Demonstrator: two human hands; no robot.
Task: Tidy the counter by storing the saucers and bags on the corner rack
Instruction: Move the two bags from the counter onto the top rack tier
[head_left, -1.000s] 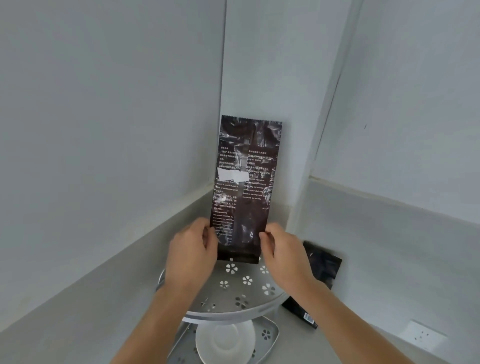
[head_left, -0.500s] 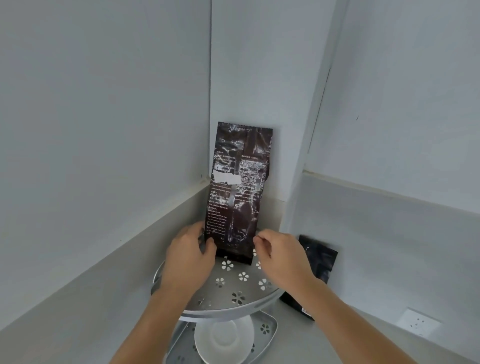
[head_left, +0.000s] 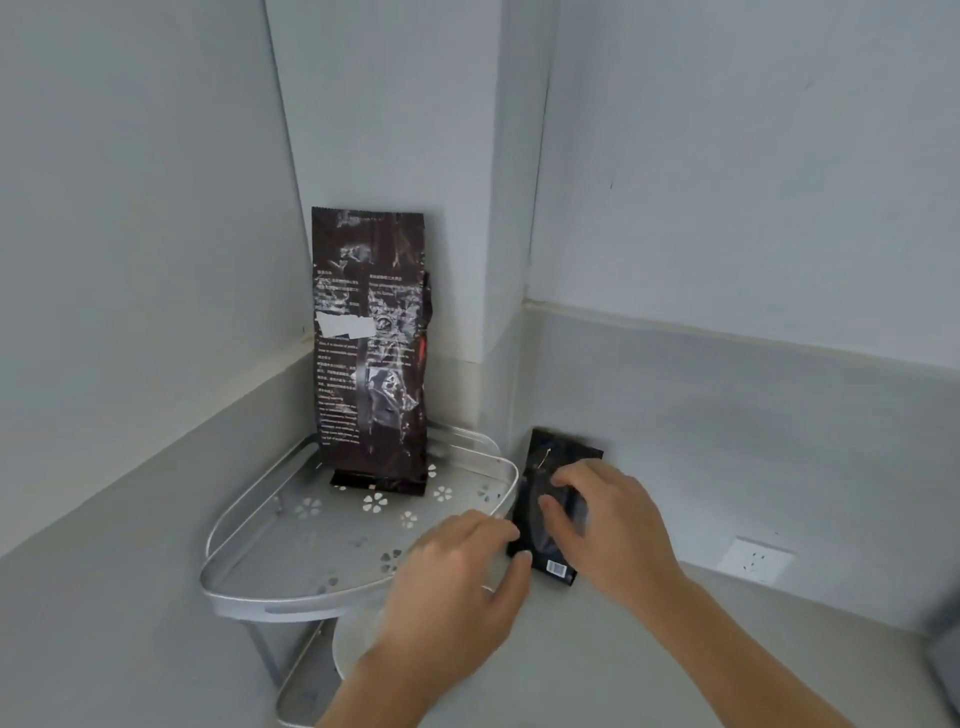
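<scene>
Small black pouch (head_left: 553, 512) lies flat on the table (head_left: 675, 649), just right of the rack's top shelf (head_left: 311, 551). Right hand (head_left: 608, 525) has fingers curled over its middle; left hand (head_left: 457, 582) touches its near-left edge with fingertips. Neither has it lifted. Looks light, floppy, slick film: pinch both long edges. Tall dark bag (head_left: 371, 353) stands beyond the left hand.

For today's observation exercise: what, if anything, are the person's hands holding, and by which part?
Both hands are on the small black bag leaning beside the rack: the right hand over its middle front, the left hand at its lower left edge. Whether it is lifted cannot be told.
</scene>
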